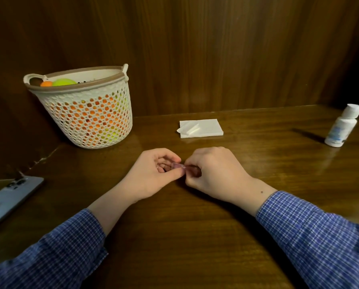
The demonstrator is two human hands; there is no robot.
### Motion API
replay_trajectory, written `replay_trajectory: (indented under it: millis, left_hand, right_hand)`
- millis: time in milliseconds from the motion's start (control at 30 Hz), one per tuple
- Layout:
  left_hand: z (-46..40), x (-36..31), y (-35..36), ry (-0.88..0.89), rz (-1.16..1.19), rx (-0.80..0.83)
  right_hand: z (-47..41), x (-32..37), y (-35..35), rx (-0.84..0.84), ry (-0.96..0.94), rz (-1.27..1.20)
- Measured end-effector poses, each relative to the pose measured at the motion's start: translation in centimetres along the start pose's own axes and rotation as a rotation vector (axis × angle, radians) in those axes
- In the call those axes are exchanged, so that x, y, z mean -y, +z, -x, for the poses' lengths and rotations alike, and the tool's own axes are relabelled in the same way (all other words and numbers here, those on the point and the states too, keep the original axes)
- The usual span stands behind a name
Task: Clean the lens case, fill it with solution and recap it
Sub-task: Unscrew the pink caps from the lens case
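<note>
A white perforated basket [84, 113] with a brown rim band stands at the back left of the wooden table [195, 236], holding orange and yellow-green items, perhaps balls. At the left edge a silver phone [7, 200] lies face down, camera lenses up, well apart from the basket. Dark wood panelling [216, 49] rises behind

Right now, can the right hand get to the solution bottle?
Probably yes, once freed: the right hand is pinching the lens case with the left hand. Bare table lies between it and the solution bottle.
</note>
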State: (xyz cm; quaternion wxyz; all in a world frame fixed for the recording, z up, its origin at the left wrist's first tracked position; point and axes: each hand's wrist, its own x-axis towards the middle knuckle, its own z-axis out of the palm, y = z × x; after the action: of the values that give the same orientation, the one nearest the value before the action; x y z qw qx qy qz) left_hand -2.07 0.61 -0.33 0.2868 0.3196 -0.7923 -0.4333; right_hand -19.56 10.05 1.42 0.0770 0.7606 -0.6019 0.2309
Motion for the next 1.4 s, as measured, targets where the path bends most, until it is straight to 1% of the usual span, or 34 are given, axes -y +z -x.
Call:
replay_trajectory:
  millis: [300, 567, 733, 933, 1000, 1067, 1133, 1300, 1400]
  left_hand:
    - [-0.2, 0.5, -0.3, 0.004, 0.011, 0.024]
    - [-0.2, 0.4, -0.5, -0.016, -0.028, 0.042]
    - [-0.1, 0.2, -0.5, -0.025, 0.001, 0.05]
    - [-0.2, 0.2, -0.6, -0.032, -0.019, 0.057]
    - [-0.3, 0.3, -0.7, -0.024, -0.043, 0.073]
    - [-0.3, 0.3, -0.8, -0.022, -0.067, 0.103]
    - [-0.4, 0.4, -1.0, -0.023, -0.094, 0.13]
    - [-0.6, 0.5, -1.3, -0.019, -0.146, 0.209]
    - [-0.6, 0.5, -1.4, -0.02, -0.157, 0.233]
  right_hand:
    - [0.0, 0.2, 0.1, -0.019, -0.01, 0.017]
    - [-0.1, 0.1, 0.3, -0.016, -0.027, 0.008]
    - [-0.1, 0.1, 0.3, -0.018, -0.04, 0.014]
    - [0.1, -0.4, 0.2, -0.043, -0.038, -0.045]
    - [0.1, -1.0, 0.0, -0.037, -0.034, -0.097]
    - [0.3, -1.8, -0.1, -0.04, 0.009, -0.185]
    - [0.3, -2.6, 0.0, -0.061, 0.085, -0.294]
    - [-0.1, -3.6, 1.3, -0.184, 0.348, -0.668]
    - [-0.3, -3.7, 1.6, -0.17, 0.434, -0.746]
